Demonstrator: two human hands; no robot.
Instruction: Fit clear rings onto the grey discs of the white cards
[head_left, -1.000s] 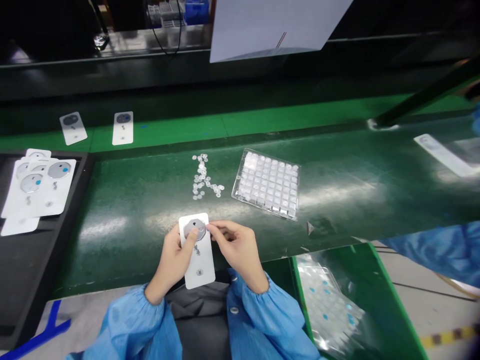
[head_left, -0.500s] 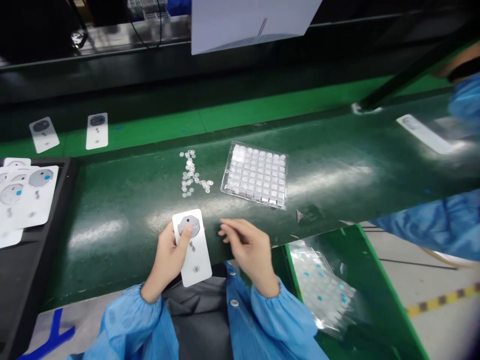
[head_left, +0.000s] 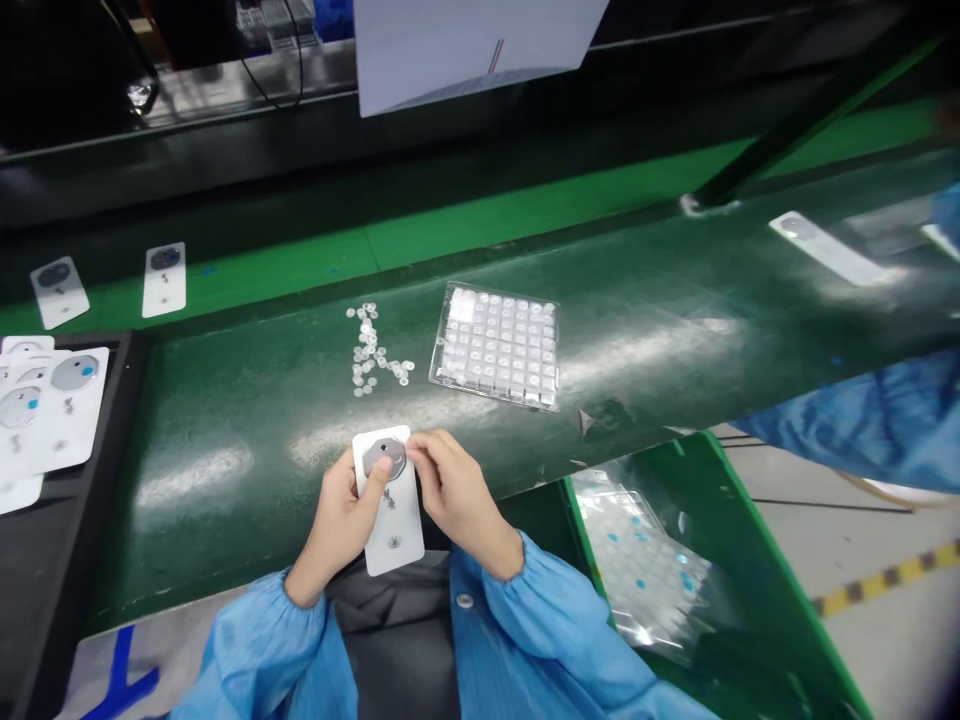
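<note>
My left hand [head_left: 346, 510] is closed around a white phone back panel [head_left: 397, 515], its thumb lying on the grey camera patch near the top. The panel is tilted slightly over the front edge of the green conveyor belt. At the patch's right edge, the pinched fingertips of my right hand [head_left: 457, 490] touch the panel; anything between them is hidden. Beyond my hands, small clear round pieces [head_left: 366, 350] lie scattered on the belt. To their right sits a clear plastic tray [head_left: 495, 345] with rows of small white pieces.
Several similar panels [head_left: 79, 420] lie in a black tray at the left, and two panels [head_left: 164, 280] stand apart behind it. A green bin [head_left: 787, 580] at lower right holds bagged trays [head_left: 645, 560]. Another person's blue sleeve [head_left: 862, 420] reaches in from the right, near another panel [head_left: 825, 248].
My right hand has moved left and its fingertips have come to the panel's upper right edge. My left hand still holds the panel. The view has shifted slightly.
</note>
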